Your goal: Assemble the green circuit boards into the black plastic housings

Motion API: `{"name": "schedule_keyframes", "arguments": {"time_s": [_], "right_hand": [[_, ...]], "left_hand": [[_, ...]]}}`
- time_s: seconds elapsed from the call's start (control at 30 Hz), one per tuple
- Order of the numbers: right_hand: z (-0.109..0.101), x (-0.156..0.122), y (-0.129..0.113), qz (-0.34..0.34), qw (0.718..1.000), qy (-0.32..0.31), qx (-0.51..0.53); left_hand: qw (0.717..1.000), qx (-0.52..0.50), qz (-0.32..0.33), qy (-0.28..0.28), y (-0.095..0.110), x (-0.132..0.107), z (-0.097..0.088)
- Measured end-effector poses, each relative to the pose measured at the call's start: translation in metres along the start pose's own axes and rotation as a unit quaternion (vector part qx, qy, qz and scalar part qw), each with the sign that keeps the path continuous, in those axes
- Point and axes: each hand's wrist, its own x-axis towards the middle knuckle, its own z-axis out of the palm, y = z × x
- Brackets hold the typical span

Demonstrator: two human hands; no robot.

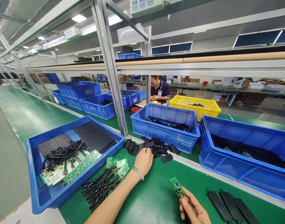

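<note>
In the head view, the left hand [143, 161] reaches forward to the pile of black plastic shells [154, 146] lying at about twelve o'clock from the person, just in front of the middle blue bin [165, 126]; its fingers are curled down onto the near edge of the pile, and whether they already pinch a shell cannot be told, since the back of the hand hides the tips. The right hand [193, 210], at about five o'clock, pinches a small green circuit board [177, 186] by its lower, wired end between thumb and fingertips, the board standing tilted up and away from the palm. Held only at that end, the board could swing or slip onto the green mat [156, 199] if the grip loosens while attention goes to the other hand. The shells lie loosely heaped, so a careless pull may drag neighbours along or knock one off toward the loose shell [167, 158] at the pile's near side. At nine o'clock, the wired boards [105, 180] on the mat lie tangled beside the left blue tray [39, 193], and a sleeve or forearm sweeping back could snag their leads. Finished black casings [231, 205] rest at four o'clock, near the right wrist, and could be nudged.
</note>
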Motion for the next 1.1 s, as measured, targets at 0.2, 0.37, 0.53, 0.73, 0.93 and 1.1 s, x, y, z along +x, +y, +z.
{"name": "schedule_keyframes", "arguments": {"time_s": [0.2,0.37,0.53,0.73,0.93,1.1], "right_hand": [[0.0,-0.003,-0.01,0.036,0.998,-0.04,0.016],[-0.005,-0.002,-0.004,0.087,0.996,0.006,0.026],[-0.003,-0.003,-0.008,0.094,0.995,0.023,0.015],[0.003,-0.008,-0.015,0.128,0.99,-0.014,0.05],[0.002,-0.01,-0.018,0.176,0.982,-0.045,0.05],[0.003,-0.011,-0.018,0.149,0.987,-0.048,0.04]], "left_hand": [[0.792,-0.572,-0.177,-0.12,0.034,-0.053,0.016],[0.508,-0.791,-0.278,-0.2,0.056,-0.075,0.033],[0.513,-0.8,-0.241,-0.198,0.057,-0.084,0.037],[0.586,-0.77,-0.191,-0.165,0.052,-0.087,0.038],[0.584,-0.77,-0.182,-0.181,0.051,-0.087,0.036],[0.588,-0.755,-0.193,-0.216,0.05,-0.09,0.039]]}}
